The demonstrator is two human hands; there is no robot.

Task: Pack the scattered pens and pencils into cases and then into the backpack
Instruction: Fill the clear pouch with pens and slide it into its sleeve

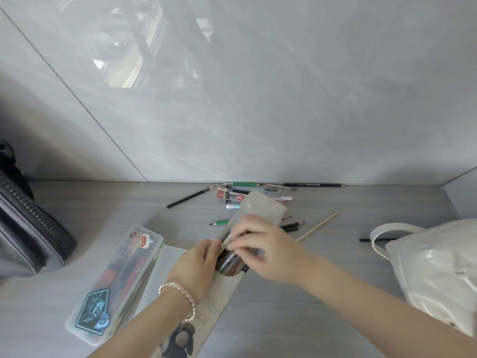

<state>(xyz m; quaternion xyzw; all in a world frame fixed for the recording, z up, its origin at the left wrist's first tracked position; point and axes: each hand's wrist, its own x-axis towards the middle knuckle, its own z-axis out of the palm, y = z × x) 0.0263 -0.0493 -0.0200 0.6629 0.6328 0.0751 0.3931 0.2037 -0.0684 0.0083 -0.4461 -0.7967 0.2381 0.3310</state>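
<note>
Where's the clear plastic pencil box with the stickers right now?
Head view, lower left: the translucent plastic pencil box lies on the grey desk between the dark backpack and the left hand.

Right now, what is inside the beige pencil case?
Through its opening, the pencil case shows several dark pens lying lengthwise. The left hand and right hand cover part of the opening, and fabric hides the rest.

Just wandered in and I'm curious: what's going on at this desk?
A person is packing pens into a beige fabric case. The left hand holds its opening apart while the right hand, blurred, reaches in at the pens. A translucent plastic case beside it already holds some. Some loose pencils lie scattered by the wall, and a dark backpack sits at the left.
</note>
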